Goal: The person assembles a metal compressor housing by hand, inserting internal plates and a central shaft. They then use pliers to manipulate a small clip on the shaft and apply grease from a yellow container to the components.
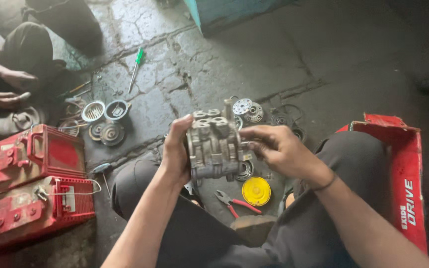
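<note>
1. Closest in, the left hand is wrapped around the side of a grey metal housing, thumb up by the top lugs, so it looks like the steadying grip that keeps the block upright over the lap
2. The right hand comes in from the other side with fingers pinched narrow against the housing's edge, probably working at some small bit there; can't tell if anything is actually held in that pinch
3. Just below the hands on the floor: a yellow round lid and red-handled pliers, parked within easy reach
4. A red cardboard box sits off beside the right arm
5. Just past the housing lie round metal discs and dark rings, spread out flat, I'd guess so nothing gets lost
6. Out past the left hand: two red battery cases, then more round parts
7. Farther still, a green-handled screwdriver, and another person's hands busy with their own piece
</note>
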